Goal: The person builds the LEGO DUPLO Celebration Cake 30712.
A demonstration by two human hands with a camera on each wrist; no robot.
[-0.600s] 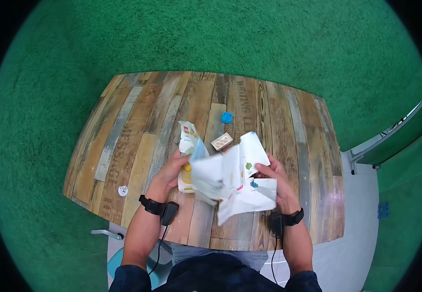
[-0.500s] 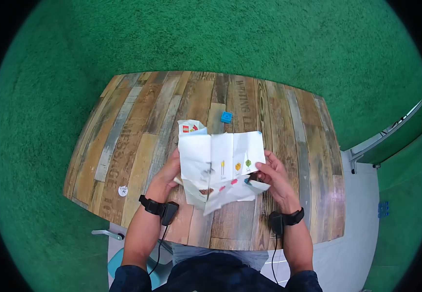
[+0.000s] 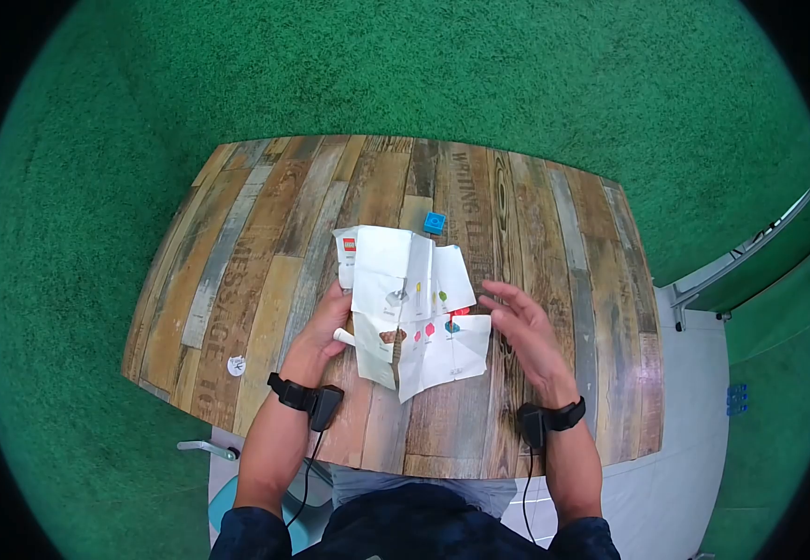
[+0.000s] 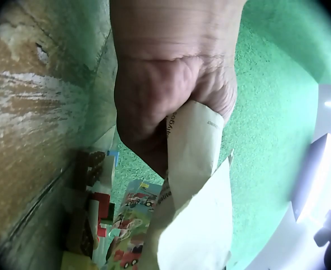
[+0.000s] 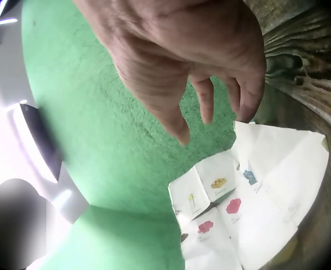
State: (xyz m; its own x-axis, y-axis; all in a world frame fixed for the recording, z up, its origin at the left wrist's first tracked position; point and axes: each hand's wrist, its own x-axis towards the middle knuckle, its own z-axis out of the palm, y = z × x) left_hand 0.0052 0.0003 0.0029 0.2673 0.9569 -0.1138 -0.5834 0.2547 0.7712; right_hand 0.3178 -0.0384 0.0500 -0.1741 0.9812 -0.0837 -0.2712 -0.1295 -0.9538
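A creased, folded white leaflet (image 3: pixel 381 257) with small coloured brick pictures stands over the middle of the table. My left hand (image 3: pixel 323 327) grips its left edge, and in the left wrist view a rolled part of the paper sticks out from the curled fingers. Just off the leaflet's right side is my right hand (image 3: pixel 528 338), its fingers spread and holding nothing. The right wrist view shows its fingertips (image 5: pixel 182 134) close above the printed paper. Beyond the leaflet lies a blue toy brick (image 3: pixel 435 222).
Behind the paper, the left wrist view shows red bricks (image 4: pixel 102 205) and brown pieces on the wooden table (image 3: pixel 265 224). A bit of red (image 3: pixel 462 311) shows between the leaflet's flaps. A round white sticker (image 3: pixel 236 366) is on the table's left part.
My right hand has let go of the leaflet's right edge and its fingers have spread. The leaflet has swung left and upward, and a cream brick seen before is now hidden behind it.
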